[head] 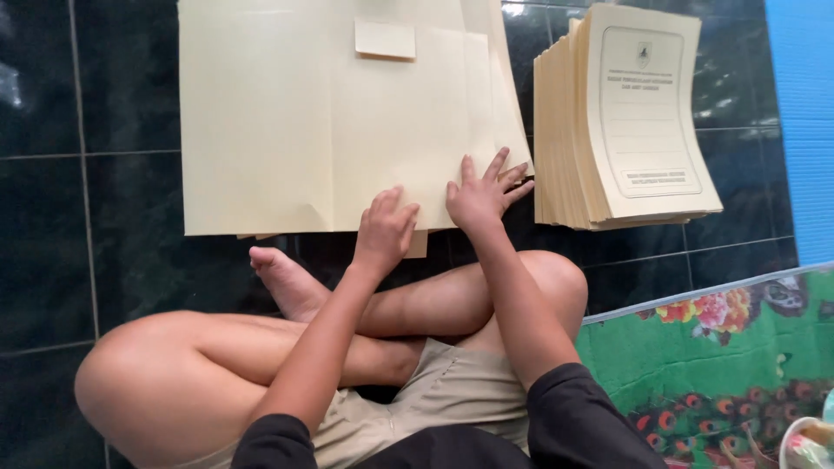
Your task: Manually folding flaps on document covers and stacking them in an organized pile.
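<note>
Head view showed two bare hands pressing on a big cream paper folder sheet that lay flat on the dark tiled floor. The left hand rested on the near edge of the sheet with its fingers close together and bent a little, holding nothing. The right hand lay just beside it, at the sheet's near right corner, with its fingers spread wide and flat on the paper. Neither hand pinched anything.

The sheet had a folded flap running down it, and a small cream paper tab sat on its far part. More cream paper peeked out from under the sheet's near edge.

Right of the sheet, just beside it, stood a thick stack of cream printed folders, its top cover curved a little. Near the sheet's near edge, the person's crossed bare legs and one foot rested on the floor. Well right of the sheet lay a green flowered mat, and beyond the stack was a blue mat.
</note>
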